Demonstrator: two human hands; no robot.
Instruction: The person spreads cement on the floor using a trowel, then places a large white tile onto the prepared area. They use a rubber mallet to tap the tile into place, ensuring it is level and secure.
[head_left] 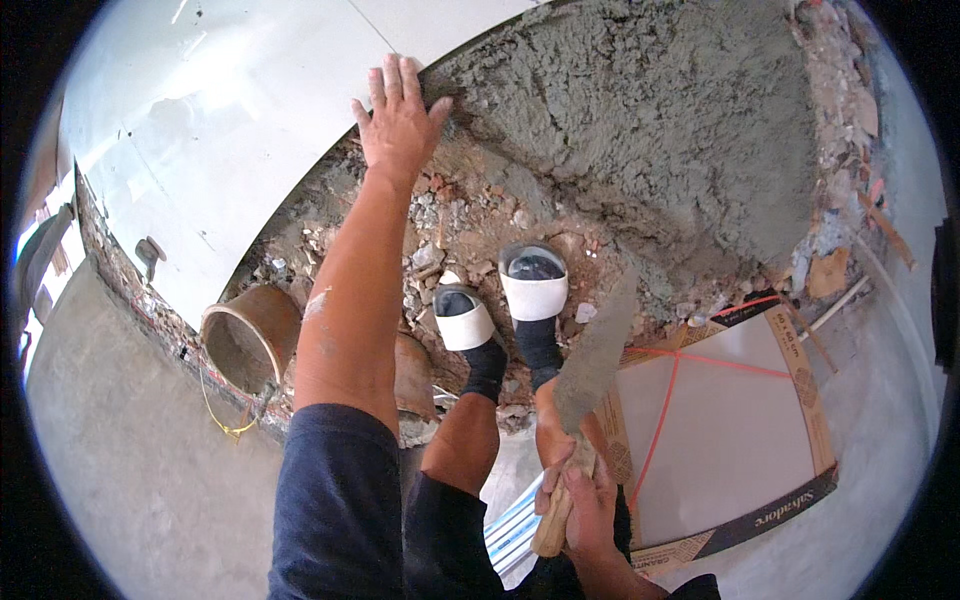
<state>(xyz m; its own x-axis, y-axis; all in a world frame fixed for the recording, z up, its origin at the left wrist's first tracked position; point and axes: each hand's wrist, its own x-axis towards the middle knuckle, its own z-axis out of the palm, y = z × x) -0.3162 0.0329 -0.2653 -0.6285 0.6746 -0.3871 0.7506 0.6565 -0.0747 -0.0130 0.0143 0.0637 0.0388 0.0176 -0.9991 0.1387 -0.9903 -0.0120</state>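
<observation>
My left hand (398,125) reaches forward with its fingers outstretched, lying at the edge of the pale floor tiles (230,110), beside a tile joint. Its thumb points toward the bed of wet grey mortar (640,130) on the right. Near my body, my right hand (585,505) is closed round the wooden handle of a trowel (597,350). The long blade is coated with grey mortar and points up and away from me, over the rubble beside my right foot.
Broken rubble (440,215) lies under my white-strapped sandals (535,297). At the left stands a mortar-stained bucket (250,335) with a yellow cord. A boxed stack of tiles (720,440), tied with red strapping, sits at the right. A small dark object (150,255) rests on the tiles.
</observation>
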